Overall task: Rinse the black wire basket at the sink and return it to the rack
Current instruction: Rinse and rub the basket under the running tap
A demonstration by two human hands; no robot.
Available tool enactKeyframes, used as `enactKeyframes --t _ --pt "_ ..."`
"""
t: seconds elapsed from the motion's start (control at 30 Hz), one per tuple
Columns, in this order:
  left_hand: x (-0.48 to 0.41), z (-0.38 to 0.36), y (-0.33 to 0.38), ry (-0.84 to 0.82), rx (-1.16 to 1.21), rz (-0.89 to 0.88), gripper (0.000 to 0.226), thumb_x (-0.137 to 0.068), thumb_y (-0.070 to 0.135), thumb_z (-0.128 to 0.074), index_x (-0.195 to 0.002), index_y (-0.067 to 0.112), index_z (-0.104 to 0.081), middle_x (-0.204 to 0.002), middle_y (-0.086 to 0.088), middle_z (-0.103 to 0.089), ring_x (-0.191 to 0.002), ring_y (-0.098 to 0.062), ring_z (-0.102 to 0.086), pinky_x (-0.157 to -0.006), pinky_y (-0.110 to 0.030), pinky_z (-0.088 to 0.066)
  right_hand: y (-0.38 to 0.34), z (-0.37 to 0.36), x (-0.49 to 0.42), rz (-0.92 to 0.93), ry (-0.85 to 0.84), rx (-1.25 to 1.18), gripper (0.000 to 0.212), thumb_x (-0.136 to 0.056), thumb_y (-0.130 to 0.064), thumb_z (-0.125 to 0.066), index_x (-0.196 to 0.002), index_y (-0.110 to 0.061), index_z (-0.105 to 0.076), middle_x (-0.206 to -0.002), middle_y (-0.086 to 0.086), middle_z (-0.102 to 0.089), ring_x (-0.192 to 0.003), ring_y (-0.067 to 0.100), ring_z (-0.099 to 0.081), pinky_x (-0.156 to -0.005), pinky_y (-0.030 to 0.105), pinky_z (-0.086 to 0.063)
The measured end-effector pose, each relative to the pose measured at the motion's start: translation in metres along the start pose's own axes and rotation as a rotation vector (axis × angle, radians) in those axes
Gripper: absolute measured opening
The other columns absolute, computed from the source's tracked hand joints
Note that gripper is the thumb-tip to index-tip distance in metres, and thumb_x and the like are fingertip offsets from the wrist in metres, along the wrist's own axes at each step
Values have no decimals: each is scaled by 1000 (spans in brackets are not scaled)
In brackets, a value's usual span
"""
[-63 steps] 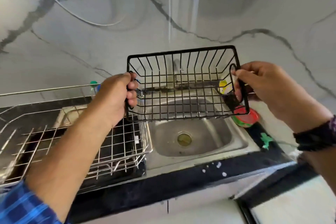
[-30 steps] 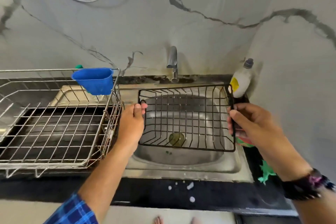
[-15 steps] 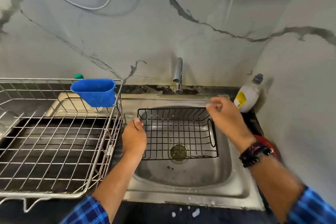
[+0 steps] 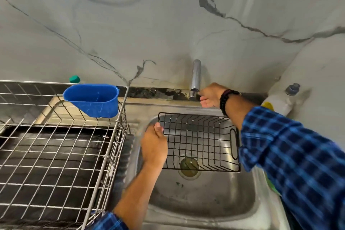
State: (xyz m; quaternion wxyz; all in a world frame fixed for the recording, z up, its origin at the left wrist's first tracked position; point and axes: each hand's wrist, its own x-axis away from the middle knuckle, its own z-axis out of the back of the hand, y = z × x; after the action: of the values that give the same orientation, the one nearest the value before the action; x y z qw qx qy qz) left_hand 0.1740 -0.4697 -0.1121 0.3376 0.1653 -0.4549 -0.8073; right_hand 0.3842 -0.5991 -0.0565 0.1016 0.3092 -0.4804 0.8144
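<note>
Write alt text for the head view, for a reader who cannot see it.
A person's left hand grips a black wire basket by its left end in a steel sink, while the right hand reaches the knob of the tap; no water shows. A wire rack carrying a blue cup stands left.

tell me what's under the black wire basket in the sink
Through the mesh of the black wire basket: the steel sink floor and the drain, under its front edge. The left hand gripping its left end and the right sleeve hide what lies below those parts.
</note>
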Motion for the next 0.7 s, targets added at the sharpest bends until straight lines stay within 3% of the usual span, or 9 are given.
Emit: enactKeyframes --t 0.07,0.13,0.27,0.4,0.53,0.7 --pt "-2 -4 -2 -9 -15 9 41 -109 32 -33 -102 8 -65 -74 9 -56 -66 0 -52 -50 -16 -34 2 -11 -20 47 5 65 40 -100 -13 -61 -135 4 -51 -126 22 -61 -111 34 -66 -89 42 -58" --pt "-4 -6 -6 -24 -18 12 41 -109 34 -33 -103 9 -66 -75 5 -60 -67 -4 -56 -50 -18 -38 4 -21 -33 186 120 225 37 -95 -16 -70 -125 2 -59 -113 18 -67 -101 33 -71 -85 44 -61" --pt "-7 -5 -11 -39 15 14 45 -109 36 -33 -104 6 -66 -77 4 -61 -69 -9 -58 -55 -24 -43 2 -27 -52 351 273 462 38 -85 -19 -80 -114 1 -68 -109 20 -74 -98 37 -73 -83 47 -62" --pt "-5 2 -11 -52 15 29 37 -109 34 -33 -100 12 -62 -77 5 -60 -68 -6 -57 -52 -19 -38 -6 -13 -50 320 132 476 32 -87 -12 -77 -113 4 -67 -107 12 -75 -91 23 -71 -80 34 -62" --pt "-2 5 -12 -57 41 24 37 -109 34 -33 -99 12 -61 -75 2 -60 -64 -9 -56 -51 -20 -38 0 6 -34 216 -97 273 8 -98 -18 -65 -100 -11 -63 -112 10 -71 -105 22 -68 -97 40 -57" --pt "-2 -4 -17 -73 68 48 41 -107 39 -33 -100 11 -63 -71 5 -54 -58 -10 -47 -48 -25 -37 14 6 -21 289 -65 330 14 -101 -27 -60 -90 -18 -62 -111 9 -70 -100 20 -67 -93 38 -59"
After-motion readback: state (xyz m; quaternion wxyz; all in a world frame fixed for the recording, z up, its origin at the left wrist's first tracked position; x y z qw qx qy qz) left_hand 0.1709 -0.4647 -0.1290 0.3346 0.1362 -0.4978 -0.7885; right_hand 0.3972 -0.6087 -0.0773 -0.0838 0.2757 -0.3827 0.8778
